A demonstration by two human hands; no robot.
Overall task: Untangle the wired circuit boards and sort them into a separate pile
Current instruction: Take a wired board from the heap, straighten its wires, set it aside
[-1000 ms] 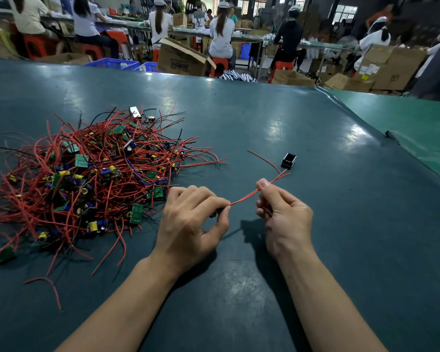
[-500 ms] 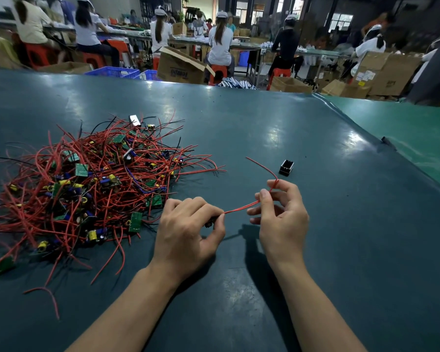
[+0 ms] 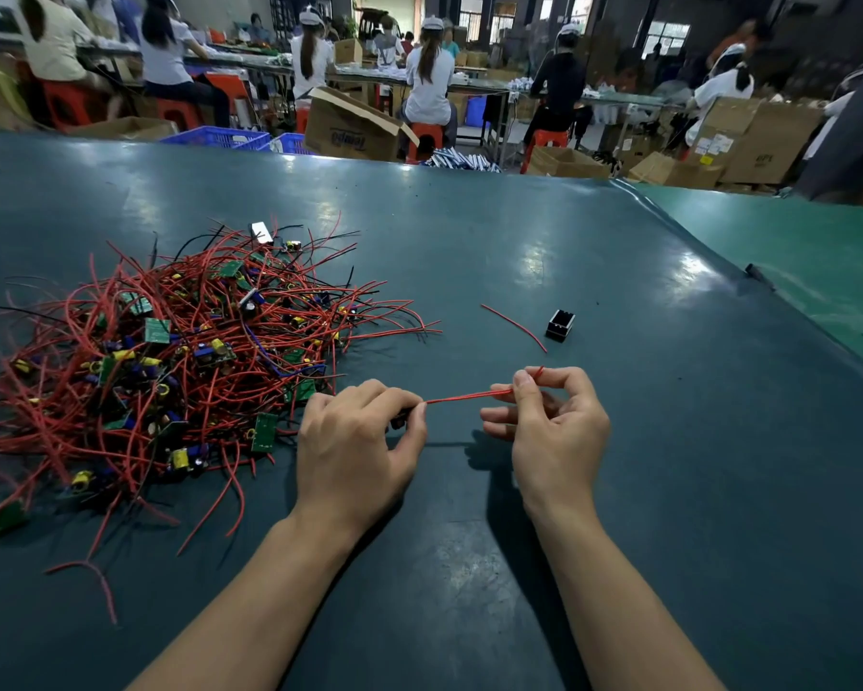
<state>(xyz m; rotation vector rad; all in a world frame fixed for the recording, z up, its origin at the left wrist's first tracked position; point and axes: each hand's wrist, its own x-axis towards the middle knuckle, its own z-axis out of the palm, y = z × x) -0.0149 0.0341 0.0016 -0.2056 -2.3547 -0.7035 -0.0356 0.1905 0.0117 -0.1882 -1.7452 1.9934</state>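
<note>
A tangled heap of small green circuit boards with red wires (image 3: 180,361) lies on the left of the dark green table (image 3: 469,566). My left hand (image 3: 357,446) is curled round a small dark part at one end of a red wire pair (image 3: 464,395), mostly hidden by my fingers. My right hand (image 3: 549,426) pinches the same wires between thumb and forefinger, and they run taut between the two hands. A loose red wire end (image 3: 514,325) arcs above my right hand.
A small black box-shaped part (image 3: 560,325) lies on the table beyond my right hand. A lighter green table (image 3: 788,256) adjoins on the right. Beyond the far edge stand cardboard boxes (image 3: 352,124), blue crates and several seated workers.
My right hand has slid along the red wires toward their free end, folding them over its fingers. The left hand has kept its grip in place.
</note>
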